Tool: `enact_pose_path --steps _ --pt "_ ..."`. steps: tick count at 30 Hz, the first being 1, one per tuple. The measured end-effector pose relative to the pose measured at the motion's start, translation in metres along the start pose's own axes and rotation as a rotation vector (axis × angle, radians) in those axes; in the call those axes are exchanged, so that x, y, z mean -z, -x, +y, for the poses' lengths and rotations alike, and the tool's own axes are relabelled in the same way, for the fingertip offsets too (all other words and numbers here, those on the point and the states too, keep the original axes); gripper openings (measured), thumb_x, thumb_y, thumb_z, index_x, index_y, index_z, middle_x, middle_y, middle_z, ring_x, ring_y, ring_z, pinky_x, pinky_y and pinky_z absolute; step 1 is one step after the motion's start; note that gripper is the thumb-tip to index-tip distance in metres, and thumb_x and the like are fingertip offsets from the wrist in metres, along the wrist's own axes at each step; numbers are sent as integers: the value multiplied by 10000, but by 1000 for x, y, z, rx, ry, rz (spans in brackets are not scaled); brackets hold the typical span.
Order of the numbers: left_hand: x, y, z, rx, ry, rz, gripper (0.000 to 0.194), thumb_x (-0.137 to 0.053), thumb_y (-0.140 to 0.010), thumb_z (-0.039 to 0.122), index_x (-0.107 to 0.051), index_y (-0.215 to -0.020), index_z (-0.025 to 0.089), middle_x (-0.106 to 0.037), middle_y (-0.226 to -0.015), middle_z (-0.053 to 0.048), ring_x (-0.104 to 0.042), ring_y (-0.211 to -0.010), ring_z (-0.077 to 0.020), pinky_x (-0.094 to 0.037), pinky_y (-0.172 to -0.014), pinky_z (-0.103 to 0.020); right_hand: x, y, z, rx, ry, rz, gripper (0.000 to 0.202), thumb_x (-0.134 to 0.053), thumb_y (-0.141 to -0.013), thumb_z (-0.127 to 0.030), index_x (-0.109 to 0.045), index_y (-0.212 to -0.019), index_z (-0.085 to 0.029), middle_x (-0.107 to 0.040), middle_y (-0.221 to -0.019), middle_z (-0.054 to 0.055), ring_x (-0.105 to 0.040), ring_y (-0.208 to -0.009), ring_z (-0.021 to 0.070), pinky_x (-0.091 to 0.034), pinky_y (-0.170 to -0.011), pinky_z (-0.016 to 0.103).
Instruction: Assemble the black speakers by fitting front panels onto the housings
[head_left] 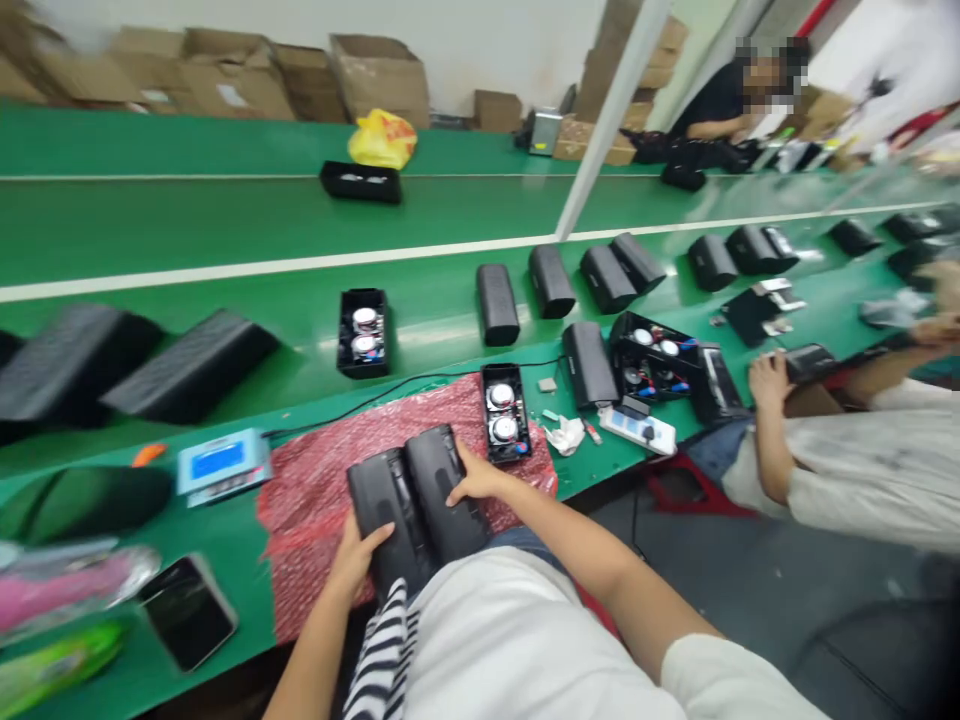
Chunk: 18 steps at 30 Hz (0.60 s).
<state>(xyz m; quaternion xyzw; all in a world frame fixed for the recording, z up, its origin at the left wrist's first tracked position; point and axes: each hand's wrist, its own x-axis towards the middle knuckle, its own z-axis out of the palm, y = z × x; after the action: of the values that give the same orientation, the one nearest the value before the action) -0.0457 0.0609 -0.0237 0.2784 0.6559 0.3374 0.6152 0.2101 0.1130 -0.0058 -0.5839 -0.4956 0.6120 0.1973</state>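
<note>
Two black speaker housings lie side by side on red bubble wrap [315, 500] at the table's front edge. My left hand [358, 550] grips the left housing [382, 500] from its outer side, thumb on top. Around the outer side of the right housing [442, 480] my right hand [476, 475] is wrapped, its thumb also on top. The two housings lean close together. Just beyond my right hand stands an open black housing [504, 415] with two round silver parts and wires inside.
A blue-screened device [223, 464] and a phone [189, 612] lie at left. Several black housings line the green belt [300, 225]. A power strip [637, 430] is at right, near a co-worker's hand [770, 382]. Behind the belt stand cardboard boxes [379, 80].
</note>
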Motion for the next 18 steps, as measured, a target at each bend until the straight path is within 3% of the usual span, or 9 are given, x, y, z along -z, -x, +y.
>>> enact_pose_path --steps 6,13,18 --pt "4 -7 -1 4 -44 -55 868 -794 -554 323 -404 -1329 290 -600 -1157 -37 -607 -1027 -245 -448 -980 -478 5 -2 -3 -43 37 -35 1430 -890 -334 -250 -59 -1497 -232 -444 -1408 121 -520 -1183 287 -414 -993 379" --pt "5 -5 8 -18 -162 -86 975 -824 -496 363 -361 -1349 277 -538 -1263 -78 -529 -1166 -306 -401 -1028 -504 5 1 -11 -53 116 -46 1383 -884 -377 -272 -71 -1496 -241 -485 -1374 114 -534 -1172 297 -421 -987 396" --pt "8 -8 5 -48 -209 -86 940 -812 -513 415 -386 -1338 275 -535 -1274 -81 -524 -1171 -309 -392 -1032 -508 5 2 -14 -45 122 -30 1355 -883 -369 -248 -122 -1490 -257 -507 -1356 98 -545 -1160 293 -433 -973 388"
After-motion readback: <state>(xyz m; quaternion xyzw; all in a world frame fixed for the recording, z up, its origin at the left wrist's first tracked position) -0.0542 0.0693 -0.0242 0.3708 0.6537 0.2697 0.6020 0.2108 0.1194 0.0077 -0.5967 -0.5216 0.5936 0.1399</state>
